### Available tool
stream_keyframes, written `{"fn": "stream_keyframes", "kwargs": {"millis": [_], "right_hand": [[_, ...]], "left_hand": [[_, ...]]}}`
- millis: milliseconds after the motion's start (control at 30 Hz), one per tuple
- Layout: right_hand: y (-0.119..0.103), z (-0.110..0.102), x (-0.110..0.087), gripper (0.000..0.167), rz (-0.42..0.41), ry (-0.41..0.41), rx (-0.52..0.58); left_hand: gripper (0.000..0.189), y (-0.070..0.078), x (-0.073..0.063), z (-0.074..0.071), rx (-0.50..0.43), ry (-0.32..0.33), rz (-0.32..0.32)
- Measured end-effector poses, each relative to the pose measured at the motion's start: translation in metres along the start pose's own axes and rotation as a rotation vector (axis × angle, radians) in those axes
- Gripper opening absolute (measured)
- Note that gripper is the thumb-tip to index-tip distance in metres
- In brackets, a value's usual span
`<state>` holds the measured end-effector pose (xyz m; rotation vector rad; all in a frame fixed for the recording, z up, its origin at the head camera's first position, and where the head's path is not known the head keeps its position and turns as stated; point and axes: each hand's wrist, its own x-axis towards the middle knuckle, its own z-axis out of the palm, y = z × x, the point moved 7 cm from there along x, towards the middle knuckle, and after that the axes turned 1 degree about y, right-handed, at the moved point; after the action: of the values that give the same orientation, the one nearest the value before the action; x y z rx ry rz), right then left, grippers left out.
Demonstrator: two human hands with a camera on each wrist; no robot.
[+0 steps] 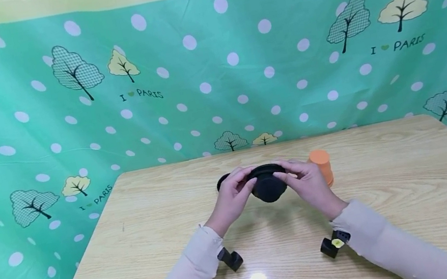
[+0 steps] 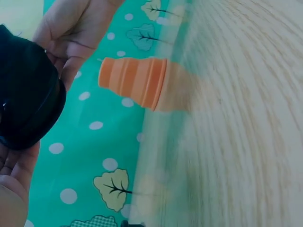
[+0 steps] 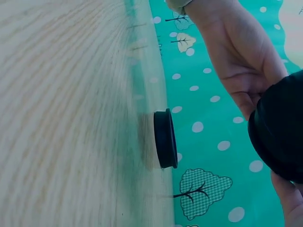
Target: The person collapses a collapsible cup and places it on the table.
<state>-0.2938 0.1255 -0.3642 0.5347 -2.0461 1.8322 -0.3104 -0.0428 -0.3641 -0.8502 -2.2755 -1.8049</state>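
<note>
Between us we hold a black, round, wide-rimmed vessel (image 1: 269,188) above the pale wood-grain table (image 1: 116,268), left hand (image 1: 234,191) and right hand (image 1: 308,181) pinching opposite sides, thumbs nearer us, fingers closed to its thickness. We judge it light, perhaps soft silicone and grippy; the thicker rim should be the surest hold, the wall likelier to give. An orange, stepped, tapering cup (image 1: 319,157) stands right of our grip, a black, shallow, flanged ring or lid (image 3: 165,139) left.

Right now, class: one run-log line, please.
left hand, right hand: hold black cup | orange cup: on table | low black piece: on table
</note>
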Motion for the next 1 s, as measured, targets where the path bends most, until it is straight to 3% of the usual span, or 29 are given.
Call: {"fn": "stream_keyframes", "kwargs": {"millis": [233,400,600,767,900,1000], "right_hand": [[0.009,0.003,-0.001,0.03,0.16,-0.113,-0.036],[0.013,0.006,-0.001,0.031,0.222,-0.183,-0.059],[0.012,0.009,-0.001,0.029,0.225,-0.239,-0.043],[0.015,0.017,-0.004,0.03,0.26,-0.323,-0.05],[0.015,0.023,-0.005,0.032,0.267,-0.381,-0.057],[0.015,0.023,-0.006,0.031,0.27,-0.398,-0.054]], "left_hand": [[0.029,-0.013,0.003,-0.013,-0.104,0.109,-0.067],[0.027,-0.017,0.003,-0.019,-0.163,0.153,-0.119],[0.027,-0.013,0.002,-0.014,-0.147,0.076,-0.093],[0.025,-0.008,0.001,-0.006,-0.044,0.002,-0.038],[0.023,-0.003,0.0,-0.003,0.02,-0.016,0.01],[0.024,-0.003,0.0,-0.002,0.009,-0.027,0.002]]}}
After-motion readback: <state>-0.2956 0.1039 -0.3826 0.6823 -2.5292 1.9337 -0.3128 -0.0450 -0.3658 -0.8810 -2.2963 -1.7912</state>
